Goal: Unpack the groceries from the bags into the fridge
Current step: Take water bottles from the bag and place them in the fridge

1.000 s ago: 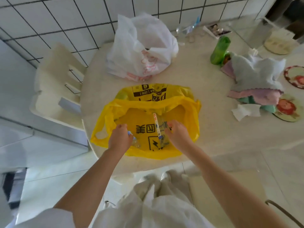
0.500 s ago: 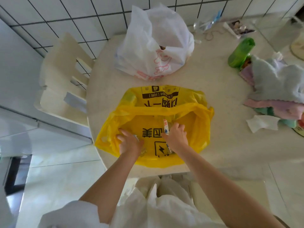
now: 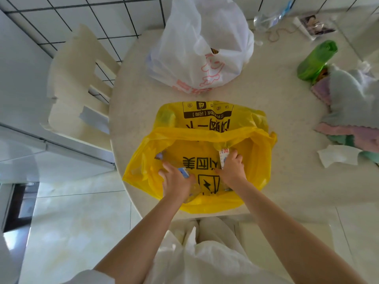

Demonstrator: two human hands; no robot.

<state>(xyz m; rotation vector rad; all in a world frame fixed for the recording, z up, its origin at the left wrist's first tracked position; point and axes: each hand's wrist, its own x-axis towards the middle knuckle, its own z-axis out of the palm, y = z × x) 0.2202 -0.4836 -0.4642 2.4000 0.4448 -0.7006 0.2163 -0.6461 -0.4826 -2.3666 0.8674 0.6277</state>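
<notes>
A yellow plastic bag (image 3: 256,152) with black print lies open at the near edge of the round table (image 3: 283,111). Both my hands are inside its mouth. My left hand (image 3: 176,181) is closed around a clear bottle with a blue label (image 3: 184,172). My right hand (image 3: 232,170) grips a second clear bottle with a white and red label (image 3: 223,155). Another clear bottle (image 3: 160,155) shows through the bag at the left. A white plastic bag (image 3: 201,44) with red print stands behind, its contents mostly hidden.
A green bottle (image 3: 315,60) lies at the right beside a heap of cloths (image 3: 352,103) and a paper tissue (image 3: 336,155). A cream chair (image 3: 78,87) stands left of the table. The white fridge (image 3: 22,124) is at the far left.
The view has closed in on the table. Both hands have sunk deeper into the yellow bag and closed on the bottles.
</notes>
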